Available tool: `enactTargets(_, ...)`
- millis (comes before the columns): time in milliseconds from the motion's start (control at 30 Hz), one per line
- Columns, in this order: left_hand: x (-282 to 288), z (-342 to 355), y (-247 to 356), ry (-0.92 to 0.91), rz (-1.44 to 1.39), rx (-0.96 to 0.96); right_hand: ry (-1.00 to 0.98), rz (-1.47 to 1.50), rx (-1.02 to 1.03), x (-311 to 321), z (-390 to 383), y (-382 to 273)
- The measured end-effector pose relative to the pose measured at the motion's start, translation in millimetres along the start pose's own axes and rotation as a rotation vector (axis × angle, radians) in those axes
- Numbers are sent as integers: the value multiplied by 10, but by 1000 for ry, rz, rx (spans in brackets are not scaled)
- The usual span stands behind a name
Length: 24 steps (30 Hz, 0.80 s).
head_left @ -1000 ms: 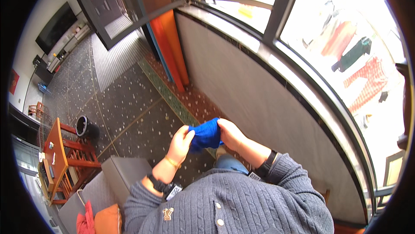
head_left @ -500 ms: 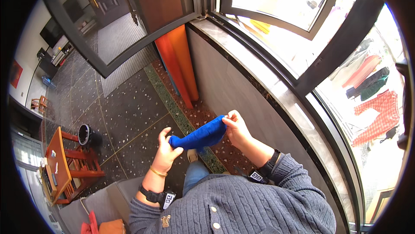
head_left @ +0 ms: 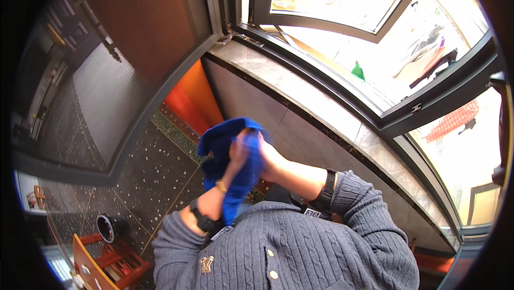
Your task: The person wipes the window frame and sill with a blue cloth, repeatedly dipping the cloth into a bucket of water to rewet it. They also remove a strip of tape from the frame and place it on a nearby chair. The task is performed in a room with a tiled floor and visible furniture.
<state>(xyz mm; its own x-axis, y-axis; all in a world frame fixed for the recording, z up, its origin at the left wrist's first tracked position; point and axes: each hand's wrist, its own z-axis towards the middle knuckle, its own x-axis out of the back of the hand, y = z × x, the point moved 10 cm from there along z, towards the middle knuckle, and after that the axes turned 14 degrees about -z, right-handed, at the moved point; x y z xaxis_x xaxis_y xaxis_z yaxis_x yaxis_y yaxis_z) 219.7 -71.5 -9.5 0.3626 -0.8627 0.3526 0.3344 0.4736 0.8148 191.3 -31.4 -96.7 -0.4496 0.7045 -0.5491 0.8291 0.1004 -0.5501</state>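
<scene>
A bright blue cloth [head_left: 245,183] hangs loosely in front of my chest, spread out and draped about both hands. My left hand [head_left: 239,153], smeared by motion, is closed on the cloth's upper middle, with folds falling to either side of it. Close beside it, my right hand [head_left: 270,162] grips the cloth's right edge, its fingers partly covered by the blue fabric. The two hands are nearly together.
A stone window sill [head_left: 300,78] runs along the right, below an open dark-framed window sash [head_left: 321,25]. A glass panel frame [head_left: 176,81] stands at left, with an orange curtain [head_left: 195,97] behind it. A black bin [head_left: 108,228] and a wooden chair [head_left: 88,260] stand lower left.
The blue cloth, stretched as a narrow folded strip between my two hands, is now opened out and hanging. My hands have come together, and the view has turned toward the window.
</scene>
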Motion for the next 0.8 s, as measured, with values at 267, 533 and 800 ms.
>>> enactTargets(267, -427, 1090, 49, -98, -568, 74, -47, -19, 377, 558, -44, -809)
enactTargets(533, -224, 1820, -223, -291, -1042, 158, 483, -1933, 1017, 123, -1070, -2270)
enactTargets(800, 328, 2334, -1075, -39, 191, -205, 808, -245, 792, 1752, -1699, -2527)
